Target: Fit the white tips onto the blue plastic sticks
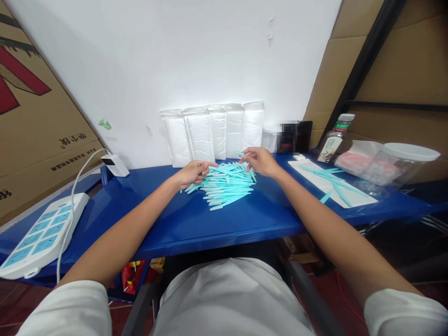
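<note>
A heap of thin turquoise swab-like sticks (229, 186) with paler tips lies on the blue table, most of them pointing roughly sideways. At the heap's upper left is my left hand (193, 173), its index finger reaching over the sticks and its other fingers curled in. Whether anything sits inside those fingers is hidden. Above the heap's upper right edge, my right hand (259, 161) is closed in a pinch. One turquoise stick (239, 153) juts out to the left from its fingertips.
Several white padded packets (219, 133) lean against the wall behind the heap. To the right are a white board (311, 179) with loose turquoise strips, a bottle (334, 140) and a clear jar (395, 163). A power strip (45, 233) with a white cable lies left.
</note>
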